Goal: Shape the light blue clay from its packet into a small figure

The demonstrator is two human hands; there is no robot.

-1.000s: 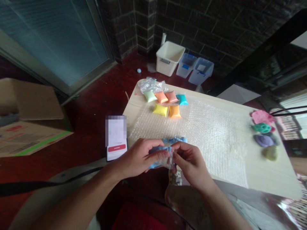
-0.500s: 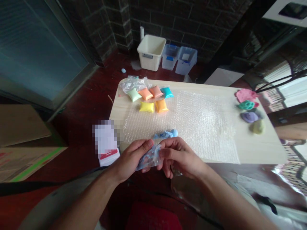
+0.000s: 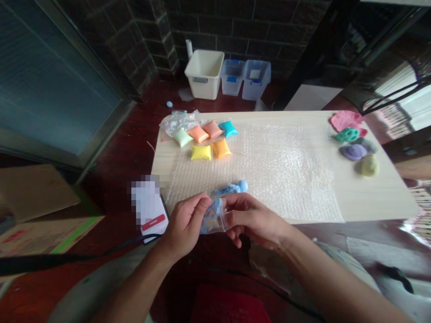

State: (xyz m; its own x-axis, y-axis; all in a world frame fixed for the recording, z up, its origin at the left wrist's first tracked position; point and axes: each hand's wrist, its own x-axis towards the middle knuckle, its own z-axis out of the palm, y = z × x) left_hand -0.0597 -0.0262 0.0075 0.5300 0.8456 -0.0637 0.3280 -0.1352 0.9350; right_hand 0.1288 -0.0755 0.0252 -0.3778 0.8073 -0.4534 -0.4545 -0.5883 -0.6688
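A small clear plastic bag (image 3: 214, 218) with blue residue inside is held between my hands at the table's front edge. My left hand (image 3: 188, 220) grips its left side, thumb on top. At the right end, my right hand (image 3: 251, 220) pinches the bag's edge, with its lower fingers curled beneath. Just beyond my hands, a lump of blue clay (image 3: 231, 187) with a round blue ball (image 3: 242, 185) lies on the bubble wrap (image 3: 283, 166). Farther back sit several puffy packets, among them a yellow packet (image 3: 201, 152) and an orange packet (image 3: 221, 148).
Crumpled clear plastic (image 3: 182, 121) lies at the table's back left. Pink (image 3: 346, 122), green (image 3: 347, 134), purple (image 3: 354, 151) and pale yellow (image 3: 368, 166) clay shapes rest on the right. A phone (image 3: 151, 208) is left of my hands. Bins (image 3: 204, 74) stand behind the table; a cardboard box (image 3: 43, 193) is at left.
My view has turned, so the table appears farther left. My left hand has shifted its hold, its thumb now pressing the bag's top. My right hand stays on the bag's right end.
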